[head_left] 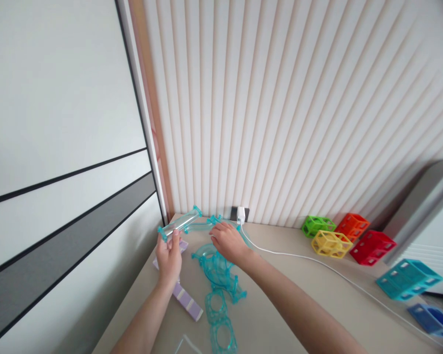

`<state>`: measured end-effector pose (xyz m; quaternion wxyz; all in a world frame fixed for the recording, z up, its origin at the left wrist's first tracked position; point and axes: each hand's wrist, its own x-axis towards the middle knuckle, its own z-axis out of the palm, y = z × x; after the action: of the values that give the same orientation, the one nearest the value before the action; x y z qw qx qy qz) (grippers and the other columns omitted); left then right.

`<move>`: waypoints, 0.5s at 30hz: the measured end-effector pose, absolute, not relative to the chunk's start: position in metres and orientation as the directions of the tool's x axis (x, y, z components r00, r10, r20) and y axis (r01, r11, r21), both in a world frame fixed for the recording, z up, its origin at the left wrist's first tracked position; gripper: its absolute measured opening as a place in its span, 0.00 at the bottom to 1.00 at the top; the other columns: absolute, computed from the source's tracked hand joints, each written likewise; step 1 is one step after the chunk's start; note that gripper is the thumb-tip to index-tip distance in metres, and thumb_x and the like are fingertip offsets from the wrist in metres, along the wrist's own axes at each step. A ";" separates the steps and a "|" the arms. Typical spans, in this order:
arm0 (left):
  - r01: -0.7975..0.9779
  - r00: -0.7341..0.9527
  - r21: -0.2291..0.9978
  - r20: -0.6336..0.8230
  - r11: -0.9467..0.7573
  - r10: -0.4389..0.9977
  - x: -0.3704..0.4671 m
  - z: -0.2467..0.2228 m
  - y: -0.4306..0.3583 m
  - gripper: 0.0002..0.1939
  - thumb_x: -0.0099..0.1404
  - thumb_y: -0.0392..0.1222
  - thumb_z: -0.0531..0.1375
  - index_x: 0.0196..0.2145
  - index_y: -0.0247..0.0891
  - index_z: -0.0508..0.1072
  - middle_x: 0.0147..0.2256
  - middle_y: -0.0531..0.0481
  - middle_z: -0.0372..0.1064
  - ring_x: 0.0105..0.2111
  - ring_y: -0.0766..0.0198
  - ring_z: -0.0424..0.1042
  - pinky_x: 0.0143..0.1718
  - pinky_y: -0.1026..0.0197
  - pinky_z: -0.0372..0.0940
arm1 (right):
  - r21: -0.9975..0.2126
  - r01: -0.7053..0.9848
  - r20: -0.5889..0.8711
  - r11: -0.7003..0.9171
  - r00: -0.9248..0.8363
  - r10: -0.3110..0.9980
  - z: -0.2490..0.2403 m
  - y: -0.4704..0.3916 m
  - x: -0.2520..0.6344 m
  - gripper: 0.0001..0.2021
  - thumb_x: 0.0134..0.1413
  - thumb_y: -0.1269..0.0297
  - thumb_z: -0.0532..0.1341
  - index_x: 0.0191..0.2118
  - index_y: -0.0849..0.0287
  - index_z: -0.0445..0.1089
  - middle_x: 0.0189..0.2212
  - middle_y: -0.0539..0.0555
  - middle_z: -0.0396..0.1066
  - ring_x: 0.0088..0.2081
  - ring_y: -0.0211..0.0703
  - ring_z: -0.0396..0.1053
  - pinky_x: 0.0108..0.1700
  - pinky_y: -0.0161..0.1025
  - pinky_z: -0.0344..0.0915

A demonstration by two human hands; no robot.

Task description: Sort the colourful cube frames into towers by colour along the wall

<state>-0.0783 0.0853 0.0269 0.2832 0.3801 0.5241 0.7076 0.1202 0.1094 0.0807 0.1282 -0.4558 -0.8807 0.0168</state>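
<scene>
My left hand is closed around the lower end of a clear tube with teal end connectors, which tilts up to the right above the table. Curled fingers show on my right hand, close to a teal connector piece near the wall; whatever they may pinch is hidden. Under and beside that hand lies a cluster of see-through teal track pieces. Two square teal pieces with round holes lie nearer to me. A purple and white strip lies by my left forearm.
A white charger is plugged in at the ribbed wall, its white cable running right across the table. Several coloured open-frame blocks, including a yellow one and a red one, stand at the right. A white cabinet panel rises at the left.
</scene>
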 end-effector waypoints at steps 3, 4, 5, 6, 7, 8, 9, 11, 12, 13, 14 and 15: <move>0.037 -0.579 0.945 0.286 -0.326 0.763 -0.084 0.029 0.087 0.23 0.63 0.63 0.63 0.40 0.39 0.73 0.35 0.47 0.77 0.33 0.60 0.77 0.39 0.57 0.73 | -0.106 0.797 0.159 0.594 -0.577 0.801 0.081 0.142 0.090 0.08 0.66 0.69 0.61 0.43 0.59 0.79 0.45 0.60 0.78 0.52 0.50 0.73 0.55 0.43 0.66; 0.040 -0.583 0.941 0.295 -0.336 0.757 -0.085 0.030 0.087 0.23 0.63 0.64 0.63 0.40 0.39 0.73 0.35 0.47 0.77 0.34 0.59 0.78 0.40 0.56 0.73 | -0.095 0.804 0.150 0.587 -0.572 0.807 0.081 0.149 0.083 0.08 0.66 0.68 0.62 0.44 0.59 0.79 0.46 0.59 0.78 0.52 0.50 0.73 0.55 0.44 0.66; 0.040 -0.584 0.938 0.301 -0.344 0.754 -0.085 0.030 0.088 0.23 0.63 0.64 0.63 0.40 0.39 0.73 0.35 0.46 0.77 0.35 0.58 0.78 0.41 0.55 0.74 | -0.084 0.816 0.147 0.572 -0.558 0.817 0.081 0.155 0.078 0.08 0.66 0.67 0.62 0.46 0.60 0.77 0.48 0.59 0.77 0.53 0.50 0.72 0.56 0.46 0.66; 0.036 -0.583 0.936 0.305 -0.351 0.753 -0.085 0.030 0.088 0.23 0.63 0.64 0.63 0.40 0.39 0.73 0.36 0.45 0.77 0.36 0.57 0.79 0.41 0.54 0.74 | -0.075 0.833 0.148 0.548 -0.534 0.832 0.082 0.159 0.076 0.09 0.67 0.66 0.61 0.48 0.60 0.76 0.50 0.58 0.75 0.54 0.50 0.71 0.56 0.48 0.66; 0.030 -0.581 0.934 0.305 -0.355 0.754 -0.084 0.029 0.088 0.24 0.63 0.64 0.63 0.40 0.39 0.73 0.37 0.45 0.78 0.37 0.56 0.79 0.42 0.54 0.75 | -0.069 0.852 0.149 0.519 -0.506 0.850 0.082 0.162 0.076 0.10 0.68 0.65 0.61 0.50 0.61 0.75 0.52 0.59 0.74 0.55 0.51 0.71 0.57 0.50 0.65; 0.022 -0.577 0.934 0.304 -0.357 0.758 -0.083 0.028 0.088 0.24 0.63 0.64 0.63 0.41 0.39 0.73 0.37 0.44 0.78 0.38 0.55 0.80 0.42 0.54 0.75 | -0.064 0.870 0.150 0.488 -0.476 0.867 0.083 0.163 0.079 0.11 0.68 0.65 0.60 0.52 0.61 0.74 0.53 0.60 0.73 0.56 0.52 0.70 0.57 0.51 0.65; 0.013 -0.570 0.934 0.300 -0.357 0.765 -0.082 0.028 0.088 0.24 0.63 0.63 0.63 0.42 0.39 0.73 0.38 0.44 0.78 0.39 0.55 0.80 0.41 0.54 0.75 | -0.061 0.886 0.149 0.460 -0.448 0.882 0.084 0.162 0.083 0.12 0.68 0.66 0.59 0.53 0.61 0.73 0.54 0.61 0.72 0.56 0.53 0.69 0.57 0.50 0.64; -0.010 -0.554 0.936 0.288 -0.352 0.781 -0.078 0.026 0.087 0.24 0.64 0.63 0.63 0.43 0.39 0.73 0.38 0.43 0.79 0.39 0.54 0.80 0.40 0.55 0.75 | -0.056 0.907 0.137 0.416 -0.406 0.904 0.084 0.158 0.097 0.13 0.67 0.67 0.58 0.53 0.61 0.74 0.55 0.64 0.72 0.57 0.55 0.68 0.57 0.47 0.63; -0.023 -0.545 0.937 0.281 -0.348 0.790 -0.076 0.025 0.087 0.24 0.63 0.63 0.63 0.43 0.39 0.73 0.38 0.43 0.79 0.39 0.54 0.81 0.39 0.55 0.75 | -0.054 0.914 0.127 0.402 -0.393 0.911 0.083 0.154 0.105 0.14 0.67 0.66 0.58 0.53 0.60 0.74 0.55 0.65 0.72 0.57 0.55 0.68 0.56 0.46 0.63; -0.035 -0.537 0.938 0.273 -0.345 0.798 -0.074 0.025 0.086 0.24 0.63 0.63 0.63 0.43 0.39 0.73 0.37 0.43 0.79 0.39 0.54 0.81 0.39 0.55 0.76 | -0.051 0.919 0.117 0.392 -0.384 0.916 0.082 0.149 0.112 0.14 0.68 0.65 0.58 0.53 0.60 0.74 0.54 0.64 0.72 0.57 0.56 0.68 0.56 0.46 0.63; -0.047 -0.531 0.939 0.266 -0.342 0.804 -0.071 0.025 0.085 0.25 0.63 0.63 0.63 0.43 0.39 0.73 0.37 0.43 0.79 0.39 0.54 0.81 0.38 0.55 0.76 | -0.048 0.921 0.104 0.386 -0.379 0.919 0.080 0.144 0.119 0.14 0.68 0.63 0.58 0.54 0.59 0.74 0.54 0.64 0.73 0.56 0.56 0.68 0.56 0.46 0.63; -0.057 -0.527 0.939 0.261 -0.340 0.809 -0.069 0.026 0.083 0.25 0.62 0.64 0.64 0.43 0.39 0.73 0.37 0.43 0.79 0.39 0.54 0.81 0.38 0.55 0.76 | -0.045 0.923 0.089 0.383 -0.378 0.921 0.078 0.139 0.125 0.15 0.68 0.61 0.58 0.54 0.59 0.74 0.53 0.63 0.74 0.56 0.56 0.69 0.56 0.46 0.63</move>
<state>-0.0694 0.0832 0.0259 0.2992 0.3834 0.4904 0.7232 0.1251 0.1390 0.0781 0.0496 -0.5554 -0.8301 -0.0062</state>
